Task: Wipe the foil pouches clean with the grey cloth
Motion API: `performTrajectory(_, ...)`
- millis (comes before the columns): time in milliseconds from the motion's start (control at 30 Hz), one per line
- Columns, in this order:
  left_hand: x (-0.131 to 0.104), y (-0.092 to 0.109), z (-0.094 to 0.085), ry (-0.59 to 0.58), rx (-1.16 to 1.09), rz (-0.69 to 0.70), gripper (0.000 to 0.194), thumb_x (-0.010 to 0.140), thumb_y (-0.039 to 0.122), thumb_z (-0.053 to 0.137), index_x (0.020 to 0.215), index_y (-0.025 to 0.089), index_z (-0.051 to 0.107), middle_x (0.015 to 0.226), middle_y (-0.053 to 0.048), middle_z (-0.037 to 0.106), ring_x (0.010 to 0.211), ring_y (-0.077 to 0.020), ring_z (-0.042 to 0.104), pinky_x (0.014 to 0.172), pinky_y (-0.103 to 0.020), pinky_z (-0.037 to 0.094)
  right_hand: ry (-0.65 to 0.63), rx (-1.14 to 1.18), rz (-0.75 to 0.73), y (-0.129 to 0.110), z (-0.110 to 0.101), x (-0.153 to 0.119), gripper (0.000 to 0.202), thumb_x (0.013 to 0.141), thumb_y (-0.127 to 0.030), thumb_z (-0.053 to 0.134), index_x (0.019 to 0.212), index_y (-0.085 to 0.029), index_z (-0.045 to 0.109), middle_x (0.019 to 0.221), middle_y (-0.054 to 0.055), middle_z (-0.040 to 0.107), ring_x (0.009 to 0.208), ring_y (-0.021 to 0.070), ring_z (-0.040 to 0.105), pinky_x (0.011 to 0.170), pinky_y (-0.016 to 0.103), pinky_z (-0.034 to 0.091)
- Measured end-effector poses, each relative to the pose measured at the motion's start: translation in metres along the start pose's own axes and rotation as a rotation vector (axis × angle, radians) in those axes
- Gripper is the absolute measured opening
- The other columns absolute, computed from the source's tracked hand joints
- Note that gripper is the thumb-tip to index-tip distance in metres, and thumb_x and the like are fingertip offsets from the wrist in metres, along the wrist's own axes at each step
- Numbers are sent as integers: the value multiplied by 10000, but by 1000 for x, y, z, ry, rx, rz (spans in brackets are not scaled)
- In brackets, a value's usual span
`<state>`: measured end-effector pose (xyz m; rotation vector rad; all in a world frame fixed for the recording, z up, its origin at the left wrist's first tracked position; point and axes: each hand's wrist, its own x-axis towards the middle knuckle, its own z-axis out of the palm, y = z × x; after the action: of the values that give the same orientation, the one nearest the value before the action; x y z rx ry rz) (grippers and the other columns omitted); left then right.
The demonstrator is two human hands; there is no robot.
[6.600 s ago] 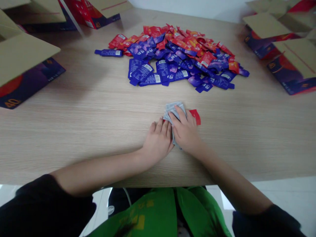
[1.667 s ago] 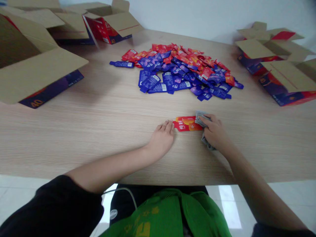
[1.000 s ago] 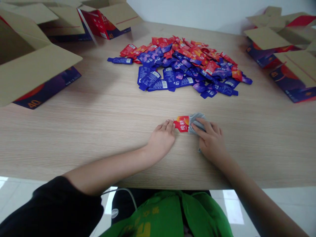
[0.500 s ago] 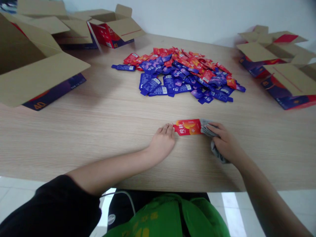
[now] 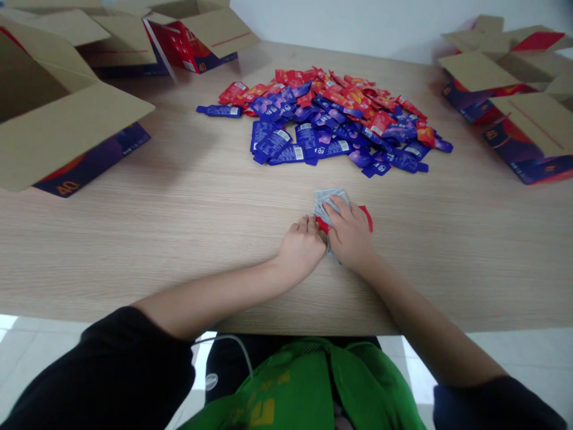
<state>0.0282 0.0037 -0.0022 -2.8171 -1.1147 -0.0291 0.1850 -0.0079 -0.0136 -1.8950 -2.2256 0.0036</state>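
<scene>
A red pouch (image 5: pixel 366 218) lies on the table in front of me, mostly covered by my right hand and a grey cloth. My left hand (image 5: pixel 302 248) presses its closed fingers on the pouch's narrow left end. Under the fingers of my right hand (image 5: pixel 351 236) is the grey cloth (image 5: pixel 329 200), bunched and resting on the pouch. The two hands nearly touch. Farther back lies a heap of red pouches (image 5: pixel 295 77) and blue pouches (image 5: pixel 308 140), overlapping one another.
Open cardboard boxes stand on both sides: a large box (image 5: pixel 89 158) at near left, a red-sided box (image 5: pixel 192 51) behind it, and more boxes (image 5: pixel 528 152) at right. The wooden table (image 5: pixel 179 221) ends close to my body, above a tiled floor.
My right hand has slid the grey cloth leftward along the red pouch, from its right end to beside my left hand. My left hand stays on the pouch's end. The view has tilted slightly.
</scene>
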Motion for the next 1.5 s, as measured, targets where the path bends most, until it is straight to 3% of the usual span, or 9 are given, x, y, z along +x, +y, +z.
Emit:
performTrajectory(233,2,-1,-2,-28,-15,-11,373,1024,72,484,1330,-43,665,1418,-279,639,1284,-327,666,944,-393,581,147,42,92,32,3,-23,605,948,-184,404,1546,-173,495,1556,189,505,1370,404,463,1091,634,420)
performTrajectory(500,2,1,0,-17,27,13,358,1016,79,511,1304,-30,694,1411,-284,637,1276,-353,671,941,-409,587,141,56,134,70,1,-32,550,922,-143,364,1409,-57,605,1470,239,539,1400,354,487,1158,559,412)
performTrajectory(600,2,3,3,2,33,13,359,1010,70,516,1301,-55,684,1404,-305,632,1270,-361,674,930,-414,590,219,121,159,66,-6,-20,576,902,-124,362,1428,-99,595,1463,230,541,1390,353,494,1137,579,424)
performTrajectory(700,3,3,5,9,27,8,357,1009,71,517,1297,-62,681,1407,-319,623,1277,-363,670,923,-410,589,277,145,71,46,-10,-3,590,913,-119,367,1469,-131,564,1520,218,502,1421,345,460,1150,571,402)
performTrajectory(867,2,4,5,3,11,-9,354,1026,102,502,1293,-40,685,1419,-325,613,1292,-376,658,906,-421,589,100,17,-62,17,-2,14,525,928,-128,421,1394,-160,661,1529,174,533,1286,352,535,1081,544,435)
performTrajectory(967,1,3,4,1,19,-14,362,1012,71,505,1311,-49,670,1411,-316,625,1281,-362,669,920,-415,584,95,2,-74,26,4,9,527,934,-147,441,1412,-189,659,1539,154,528,1265,346,543,1063,535,446)
performTrajectory(1200,2,1,7,49,60,40,328,998,71,521,1235,-33,721,1373,-294,664,1240,-361,693,898,-418,594,210,86,79,78,6,-16,528,943,-153,381,1381,-173,675,1478,171,571,1370,329,521,1096,533,441)
performTrajectory(1300,1,-1,10,75,58,44,331,1005,92,512,1229,-43,716,1355,-298,673,1217,-350,705,890,-415,597,195,73,59,81,4,-20,528,940,-145,380,1377,-137,674,1485,201,564,1367,342,524,1082,540,451)
performTrajectory(1500,-1,-2,9,106,29,11,405,1038,109,452,1384,-9,626,1360,-265,686,1220,-331,702,876,-391,593,206,90,56,78,7,-20,548,922,-123,396,1387,-193,676,1492,171,567,1347,343,538,1051,553,470)
